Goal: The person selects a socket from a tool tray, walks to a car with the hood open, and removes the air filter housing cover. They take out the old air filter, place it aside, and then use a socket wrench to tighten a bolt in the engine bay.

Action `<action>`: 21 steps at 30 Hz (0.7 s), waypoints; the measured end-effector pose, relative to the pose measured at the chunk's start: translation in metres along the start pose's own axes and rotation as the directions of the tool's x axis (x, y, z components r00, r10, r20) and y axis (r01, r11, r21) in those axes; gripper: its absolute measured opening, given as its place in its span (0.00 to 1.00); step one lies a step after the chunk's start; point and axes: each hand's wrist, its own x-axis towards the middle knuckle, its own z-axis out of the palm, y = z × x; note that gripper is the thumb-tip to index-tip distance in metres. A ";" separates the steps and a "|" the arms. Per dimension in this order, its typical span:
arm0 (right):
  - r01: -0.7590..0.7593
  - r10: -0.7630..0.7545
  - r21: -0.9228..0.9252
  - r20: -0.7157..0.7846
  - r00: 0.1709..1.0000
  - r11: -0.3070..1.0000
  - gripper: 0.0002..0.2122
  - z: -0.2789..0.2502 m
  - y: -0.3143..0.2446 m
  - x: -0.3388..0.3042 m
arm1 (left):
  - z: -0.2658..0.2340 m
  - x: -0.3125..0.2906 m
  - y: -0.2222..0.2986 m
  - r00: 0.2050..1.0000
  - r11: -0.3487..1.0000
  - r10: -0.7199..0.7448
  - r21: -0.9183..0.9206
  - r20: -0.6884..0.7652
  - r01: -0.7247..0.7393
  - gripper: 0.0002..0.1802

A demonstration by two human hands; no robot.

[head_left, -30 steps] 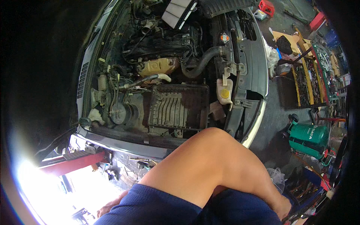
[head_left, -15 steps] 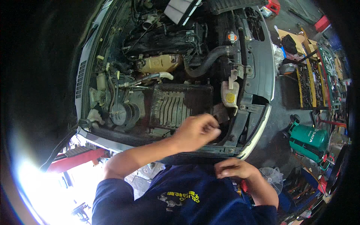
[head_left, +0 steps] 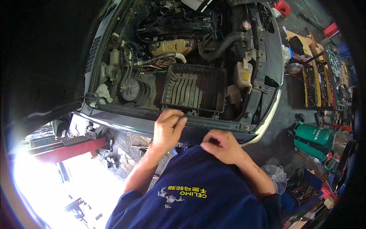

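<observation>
My left hand [head_left: 167, 128] is closed at the near edge of the engine bay, over the dark fender [head_left: 131, 122]. Its fingers and thumb come together; whatever they may pinch is too small to make out. Just beyond it sits a black ribbed air filter box [head_left: 194, 87] with its inside exposed. To the right, my right hand [head_left: 225, 148] is curled in front of my shirt near the fender edge, its fingertips partly hidden. Farther right stands a whitish fluid reservoir [head_left: 244, 76] with a yellow cap.
Past the filter box lie a tan heat shield [head_left: 172, 47], a black hose [head_left: 225, 45] and the engine. The raised hood [head_left: 42, 57] fills the left. On the floor at right are a green tank [head_left: 313, 136], a fan [head_left: 275, 176] and a tool rack [head_left: 318, 86].
My left hand has drawn back from above the filter box to the near fender edge. My right hand has moved up and slightly left. The view has shifted, so the engine bay sits higher.
</observation>
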 end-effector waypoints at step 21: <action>0.079 0.240 0.637 -0.399 0.885 0.766 0.14 0.126 0.062 -0.136 | 0.031 -0.088 0.046 0.478 0.973 0.224 -0.224 0.849 -0.057 0.24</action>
